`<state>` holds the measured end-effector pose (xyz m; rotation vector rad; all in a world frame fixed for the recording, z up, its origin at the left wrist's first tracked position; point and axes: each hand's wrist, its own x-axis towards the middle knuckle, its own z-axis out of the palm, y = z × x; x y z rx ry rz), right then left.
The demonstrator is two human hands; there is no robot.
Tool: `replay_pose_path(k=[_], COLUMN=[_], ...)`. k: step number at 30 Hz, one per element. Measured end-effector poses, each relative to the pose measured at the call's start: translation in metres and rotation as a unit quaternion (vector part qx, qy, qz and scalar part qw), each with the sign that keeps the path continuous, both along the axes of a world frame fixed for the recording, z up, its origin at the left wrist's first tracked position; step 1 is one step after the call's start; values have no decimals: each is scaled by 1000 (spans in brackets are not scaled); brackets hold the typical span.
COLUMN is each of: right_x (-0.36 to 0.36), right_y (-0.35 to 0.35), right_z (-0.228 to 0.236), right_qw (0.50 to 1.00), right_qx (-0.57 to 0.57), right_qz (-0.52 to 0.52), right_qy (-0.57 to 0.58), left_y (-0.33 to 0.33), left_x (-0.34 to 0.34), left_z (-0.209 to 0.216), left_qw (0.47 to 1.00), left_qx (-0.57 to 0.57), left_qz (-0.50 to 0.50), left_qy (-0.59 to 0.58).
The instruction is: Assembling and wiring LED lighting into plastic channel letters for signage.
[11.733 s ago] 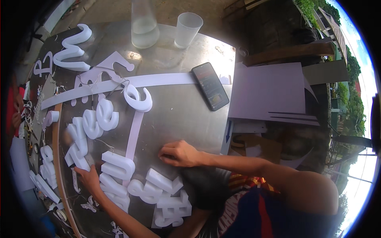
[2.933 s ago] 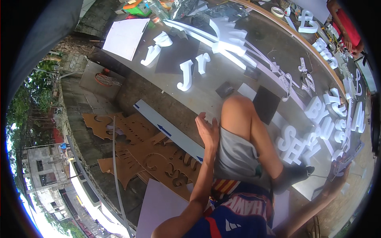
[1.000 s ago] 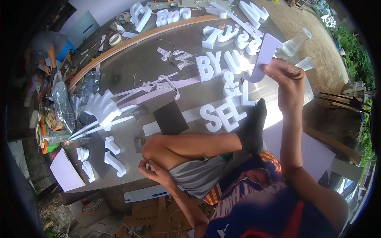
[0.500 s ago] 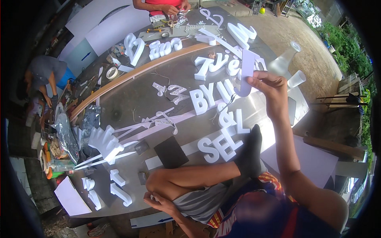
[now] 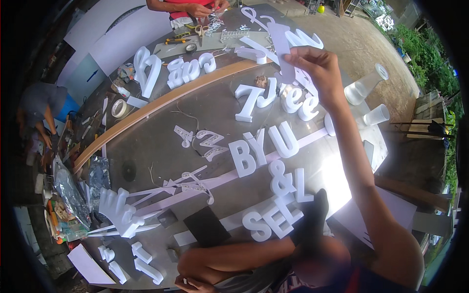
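Observation:
My right hand is raised above the far right of the table. Between thumb and fingers it pinches a flat white hooked letter piece, held upright. Behind and below that piece lie white block letters, among them a rounded pair and a tall slanted one. Low in the view, beside my bent knee, my left hand is partly cut off by the lower edge; its fingers look loosely bent and apart, with nothing visible in them. Rows of white block letters stand in front of me.
A brown wooden strip curves across the dark table. Two translucent cups stand at right. Thin letter pieces with wires lie mid-table. A co-worker's hands handle small parts at the far edge; another person bends at left.
My right hand has moved up and left with the hooked letter piece, uncovering the rounded letters below it. My view has shifted, so the table's things appear lower. My left hand sits nearer the lower edge.

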<state>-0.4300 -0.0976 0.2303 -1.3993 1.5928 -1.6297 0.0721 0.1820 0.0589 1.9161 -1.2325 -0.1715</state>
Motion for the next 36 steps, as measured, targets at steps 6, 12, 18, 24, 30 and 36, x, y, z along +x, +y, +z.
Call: replay_pose_path(k=[6,12,18,24,30,36], right_x=[-80,-124,-137,-136,-87,22], right_y=[-175,-266,-269,-272,-230,-167], right_z=[-83,-147,-173,-172,-137,-161], right_qw=[996,995,857,876,927,914], right_qx=[3,95,237,148,185,130], right_qz=[81,-12,-37,-67,16,132], right_qy=[-37,-8,457,455,327,362], left_y=[-18,-17,-9,-2,-3,-4], left_x=[-72,-230,-363,-384,-390,-389], left_z=[1,-35,-68,-77,-81,-85], left_qw=[996,964,905,893,888,883], left_qx=[32,76,63,61,58,56], left_qz=[-25,-243,-405,-427,-436,-448], left_qy=[-77,-78,-112,-131,-132,-132])
